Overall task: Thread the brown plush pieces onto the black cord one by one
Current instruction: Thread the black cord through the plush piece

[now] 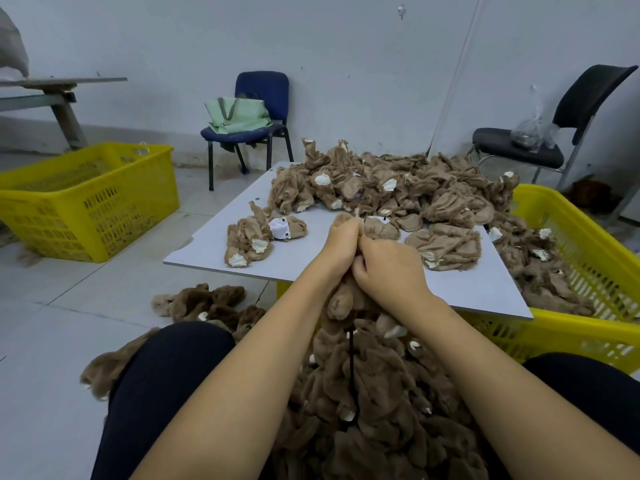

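My left hand (341, 245) and my right hand (388, 268) are pressed together over the front edge of the white board (221, 251), both gripping one brown plush piece (341, 301) that hangs below them. A black cord (351, 362) runs down from under the hands into a thick bunch of threaded brown plush pieces (377, 410) lying between my knees. A big heap of loose plush pieces (398, 185) covers the back of the board. A small separate cluster of plush pieces (256, 237) lies at the board's left side.
A yellow crate (588, 258) under the board holds more plush on the right. Another yellow crate (86, 199) stands on the floor at left. A blue chair (256, 109) with a green bag and a black chair (540, 143) stand by the wall. More plush pieces (207, 303) lie on the floor.
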